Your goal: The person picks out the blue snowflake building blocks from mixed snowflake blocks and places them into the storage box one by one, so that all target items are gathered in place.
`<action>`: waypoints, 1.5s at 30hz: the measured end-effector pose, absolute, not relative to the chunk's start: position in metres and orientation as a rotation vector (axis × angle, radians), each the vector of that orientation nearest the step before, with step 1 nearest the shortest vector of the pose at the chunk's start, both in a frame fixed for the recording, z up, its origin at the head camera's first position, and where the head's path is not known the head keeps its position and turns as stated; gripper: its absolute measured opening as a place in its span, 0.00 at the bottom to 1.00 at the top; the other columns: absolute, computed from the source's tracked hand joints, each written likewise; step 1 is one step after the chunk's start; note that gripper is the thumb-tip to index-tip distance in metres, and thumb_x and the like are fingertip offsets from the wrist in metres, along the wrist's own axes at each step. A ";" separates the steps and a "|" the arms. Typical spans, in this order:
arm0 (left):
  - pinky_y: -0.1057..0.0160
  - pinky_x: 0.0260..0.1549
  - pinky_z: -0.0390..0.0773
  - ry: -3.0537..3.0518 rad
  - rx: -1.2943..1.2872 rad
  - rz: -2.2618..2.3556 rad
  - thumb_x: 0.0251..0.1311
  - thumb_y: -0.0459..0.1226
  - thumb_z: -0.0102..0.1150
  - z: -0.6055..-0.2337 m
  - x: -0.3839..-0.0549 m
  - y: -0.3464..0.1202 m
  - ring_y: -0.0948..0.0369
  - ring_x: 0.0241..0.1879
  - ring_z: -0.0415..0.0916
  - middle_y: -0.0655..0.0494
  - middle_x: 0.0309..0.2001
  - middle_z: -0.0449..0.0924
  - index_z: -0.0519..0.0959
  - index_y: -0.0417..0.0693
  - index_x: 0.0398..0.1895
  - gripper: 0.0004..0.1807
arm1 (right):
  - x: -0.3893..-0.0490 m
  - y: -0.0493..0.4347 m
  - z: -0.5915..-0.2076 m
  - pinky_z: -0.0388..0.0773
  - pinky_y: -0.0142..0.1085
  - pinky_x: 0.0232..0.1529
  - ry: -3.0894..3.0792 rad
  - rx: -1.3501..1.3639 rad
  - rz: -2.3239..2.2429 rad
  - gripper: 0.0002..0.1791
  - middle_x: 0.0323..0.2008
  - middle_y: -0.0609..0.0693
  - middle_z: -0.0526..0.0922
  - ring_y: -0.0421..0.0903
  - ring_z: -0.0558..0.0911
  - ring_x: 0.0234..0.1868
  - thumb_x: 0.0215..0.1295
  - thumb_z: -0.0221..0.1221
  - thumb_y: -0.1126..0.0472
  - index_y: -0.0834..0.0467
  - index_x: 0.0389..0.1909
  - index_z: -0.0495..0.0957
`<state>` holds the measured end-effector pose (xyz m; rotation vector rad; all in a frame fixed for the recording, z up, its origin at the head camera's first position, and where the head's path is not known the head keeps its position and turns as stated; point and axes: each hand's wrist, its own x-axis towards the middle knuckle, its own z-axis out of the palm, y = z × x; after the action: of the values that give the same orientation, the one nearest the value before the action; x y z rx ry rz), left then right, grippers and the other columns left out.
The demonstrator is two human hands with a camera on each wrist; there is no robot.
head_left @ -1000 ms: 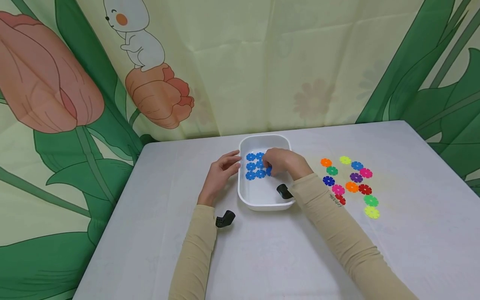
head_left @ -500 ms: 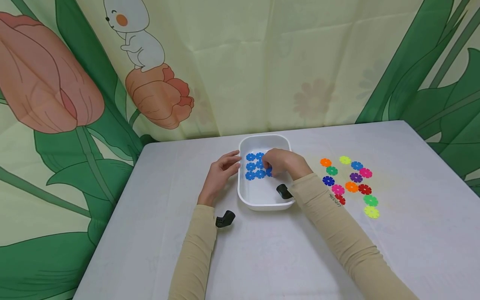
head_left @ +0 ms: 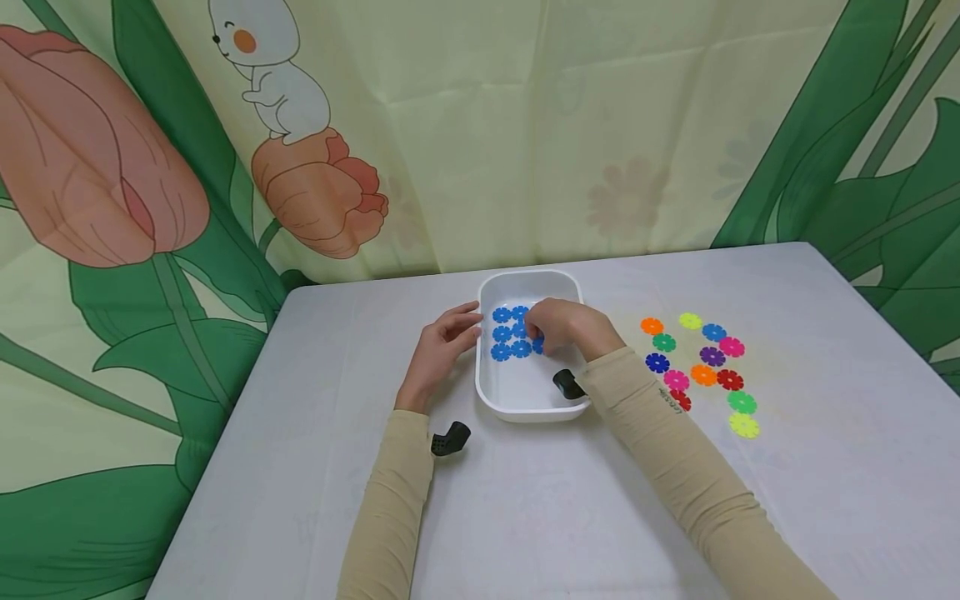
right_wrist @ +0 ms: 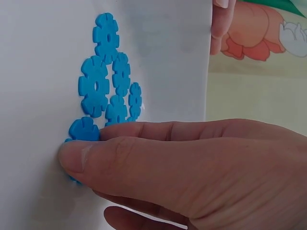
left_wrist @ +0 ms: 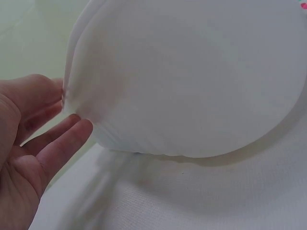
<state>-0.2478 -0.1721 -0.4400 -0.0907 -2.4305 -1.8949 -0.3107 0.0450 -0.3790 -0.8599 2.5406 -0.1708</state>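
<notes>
On the white tray (head_left: 531, 414), flower-shaped blue snowflake discs (head_left: 501, 333) form neat rows toward the back. My right hand (head_left: 572, 323) reaches over the right rim to their right-hand side. In the right wrist view, its thumb and fingers pinch a blue snowflake disc (right_wrist: 84, 129) low against the tray floor; the hand hides part of it. My left hand (head_left: 438, 354) rests its fairly straight fingers on the tray's outer left side. Seen from the left wrist, the fingertips (left_wrist: 85, 128) touch the tray wall, holding no disc.
Right of the tray, loose snowflake discs in several colours lie on the white tablecloth (head_left: 300, 467), among them a purple disc (head_left: 712, 357) and a yellow disc (head_left: 744, 425). My right sleeve (head_left: 675, 450) crosses close beside them. A printed curtain (head_left: 480, 150) hangs behind the table.
</notes>
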 end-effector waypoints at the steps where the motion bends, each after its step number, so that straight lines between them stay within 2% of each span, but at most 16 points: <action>1: 0.61 0.53 0.78 -2.433 -0.090 -1.897 0.64 0.43 0.63 -0.440 -0.248 -0.172 0.62 0.59 0.73 0.70 0.63 0.71 0.83 0.50 0.52 0.15 | -0.311 0.045 -0.379 0.73 0.40 0.44 2.540 -0.863 -0.171 0.11 0.37 0.50 0.78 0.49 0.74 0.42 0.57 0.66 0.69 0.58 0.40 0.79; 6: 0.61 0.54 0.78 -2.447 -0.077 -1.910 0.64 0.43 0.63 -0.441 -0.249 -0.173 0.61 0.61 0.72 0.67 0.64 0.70 0.83 0.49 0.53 0.16 | -0.312 0.045 -0.380 0.73 0.39 0.44 2.541 -0.866 -0.171 0.11 0.36 0.50 0.78 0.49 0.73 0.41 0.57 0.66 0.69 0.58 0.40 0.79; 12: 0.59 0.55 0.77 -2.477 -0.065 -1.911 0.66 0.38 0.60 -0.432 -0.246 -0.170 0.57 0.63 0.70 0.60 0.67 0.68 0.80 0.41 0.56 0.17 | -0.310 0.045 -0.377 0.74 0.41 0.47 2.542 -0.863 -0.188 0.12 0.38 0.51 0.79 0.49 0.74 0.43 0.57 0.67 0.68 0.59 0.42 0.79; 15: 0.59 0.55 0.77 -2.475 -0.056 -1.914 0.67 0.37 0.60 -0.428 -0.243 -0.169 0.57 0.63 0.70 0.61 0.67 0.69 0.80 0.41 0.56 0.17 | -0.310 0.046 -0.375 0.75 0.42 0.50 2.547 -0.846 -0.215 0.14 0.41 0.52 0.79 0.50 0.74 0.44 0.58 0.67 0.67 0.59 0.45 0.80; 19: 0.60 0.54 0.78 -2.447 -0.076 -1.906 0.65 0.40 0.61 -0.435 -0.245 -0.170 0.60 0.61 0.72 0.67 0.64 0.71 0.82 0.45 0.54 0.16 | -0.311 0.049 -0.368 0.75 0.43 0.54 2.576 -0.855 -0.255 0.18 0.45 0.54 0.80 0.50 0.74 0.45 0.59 0.67 0.65 0.61 0.50 0.79; 22: 0.60 0.55 0.77 -2.459 -0.078 -1.894 0.66 0.40 0.60 -0.427 -0.240 -0.167 0.59 0.62 0.71 0.65 0.65 0.70 0.81 0.44 0.55 0.17 | -0.311 0.054 -0.361 0.75 0.44 0.55 2.605 -0.900 -0.295 0.19 0.46 0.56 0.80 0.51 0.74 0.46 0.60 0.67 0.64 0.63 0.51 0.79; 26: 0.61 0.56 0.76 -2.497 -0.063 -1.893 0.67 0.38 0.59 -0.408 -0.229 -0.163 0.57 0.63 0.71 0.58 0.67 0.69 0.79 0.39 0.57 0.18 | -0.307 0.066 -0.348 0.77 0.45 0.54 2.630 -0.940 -0.458 0.19 0.48 0.58 0.80 0.53 0.77 0.48 0.60 0.67 0.64 0.64 0.52 0.79; 31: 0.61 0.55 0.76 -2.497 -0.064 -1.888 0.67 0.39 0.59 -0.414 -0.233 -0.164 0.57 0.62 0.71 0.59 0.67 0.69 0.79 0.39 0.57 0.19 | -0.301 0.091 -0.334 0.77 0.48 0.54 2.694 -0.972 -0.737 0.20 0.51 0.60 0.80 0.57 0.79 0.52 0.62 0.65 0.65 0.66 0.54 0.77; 39: 0.60 0.55 0.77 -2.449 -0.060 -1.910 0.66 0.39 0.61 -0.438 -0.247 -0.171 0.61 0.61 0.72 0.68 0.64 0.71 0.81 0.43 0.55 0.17 | -0.291 0.153 -0.323 0.76 0.55 0.54 2.904 -0.658 -1.045 0.22 0.56 0.63 0.76 0.59 0.76 0.54 0.68 0.60 0.61 0.66 0.60 0.73; 45: 0.59 0.55 0.77 -2.428 -0.085 -1.916 0.65 0.41 0.62 -0.440 -0.247 -0.173 0.61 0.60 0.72 0.69 0.63 0.72 0.82 0.46 0.53 0.16 | -0.288 0.207 -0.344 0.75 0.59 0.52 3.062 -0.380 -1.061 0.26 0.56 0.67 0.75 0.64 0.74 0.55 0.68 0.60 0.56 0.66 0.62 0.71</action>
<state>-0.2473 -0.1726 -0.4404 -0.0850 -2.4276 -1.9165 -0.2883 0.2068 -0.3436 -0.3802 3.0623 -1.0606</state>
